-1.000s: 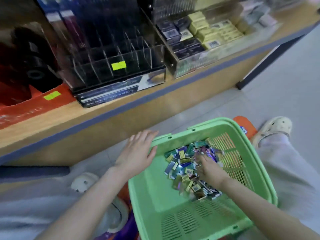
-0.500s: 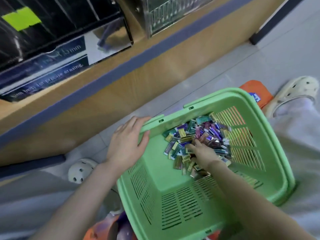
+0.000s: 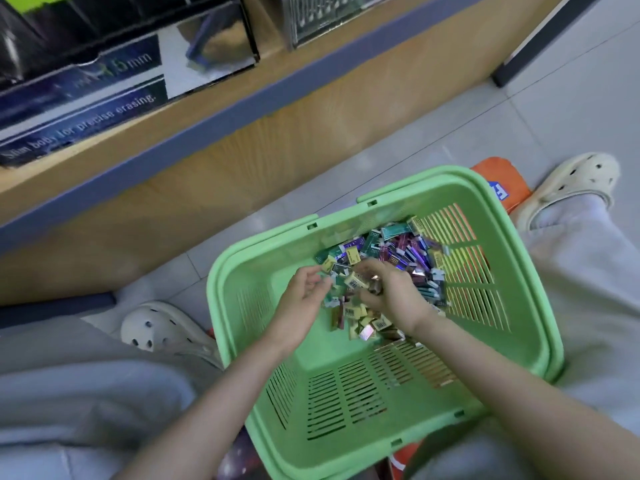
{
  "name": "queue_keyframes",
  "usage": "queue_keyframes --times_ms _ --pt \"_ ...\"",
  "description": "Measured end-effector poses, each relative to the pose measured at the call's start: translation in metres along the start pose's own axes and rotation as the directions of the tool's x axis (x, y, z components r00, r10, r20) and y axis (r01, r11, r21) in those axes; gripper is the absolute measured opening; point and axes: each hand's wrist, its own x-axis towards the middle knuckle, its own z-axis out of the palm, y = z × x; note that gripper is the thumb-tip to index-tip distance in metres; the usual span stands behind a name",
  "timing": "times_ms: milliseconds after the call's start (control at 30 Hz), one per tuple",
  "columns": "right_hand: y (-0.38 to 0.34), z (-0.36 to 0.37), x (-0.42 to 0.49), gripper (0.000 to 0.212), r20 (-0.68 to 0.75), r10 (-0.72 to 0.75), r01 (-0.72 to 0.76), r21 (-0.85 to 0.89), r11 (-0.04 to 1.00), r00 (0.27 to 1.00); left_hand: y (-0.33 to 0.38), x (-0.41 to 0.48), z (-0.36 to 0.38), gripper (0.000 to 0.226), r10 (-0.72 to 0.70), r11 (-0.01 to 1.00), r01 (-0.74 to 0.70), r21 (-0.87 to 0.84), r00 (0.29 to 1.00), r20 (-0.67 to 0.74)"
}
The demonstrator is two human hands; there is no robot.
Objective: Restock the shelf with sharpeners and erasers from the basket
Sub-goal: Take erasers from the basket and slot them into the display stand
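Observation:
A green plastic basket rests between my knees on the floor. A heap of small wrapped erasers and sharpeners lies against its far right wall. Both hands are down inside it. My right hand has its fingers curled round a few of the small packets at the near edge of the heap. My left hand is beside it, palm up and fingers loosely cupped, touching the pile's left edge. The wooden shelf with its blue edge runs across the top.
On the shelf stand a dark display box printed with eraser text and a clear case. White clogs flank the basket. An orange packet lies under its far corner. Grey floor tiles stretch to the right.
My left hand left the basket's rim and dropped inside next to the right hand. The right hand closed on packets. The view tilted down, hiding the upper shelf.

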Motion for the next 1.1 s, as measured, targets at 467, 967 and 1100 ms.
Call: queue_keyframes --times_ms 467,967,1100 --pt "-0.048 0.005 -0.036 0.067 0.086 -0.254 0.261 -0.092 0.961 0.963 0.000 0.007 -0.003 0.036 -0.219 0.759 0.228 -0.610 0.972 0.090" --pt "0.071 -0.016 0.026 0.066 -0.097 0.219 -0.235 -0.571 0.786 0.971 -0.012 0.011 -0.006 0.037 -0.357 0.731 0.336 -0.594 0.930 0.087" --pt "0.067 -0.015 0.030 0.068 -0.088 0.335 -0.334 -0.487 0.807 0.938 -0.012 0.011 -0.005 0.036 -0.369 0.719 0.352 -0.600 0.924 0.099"
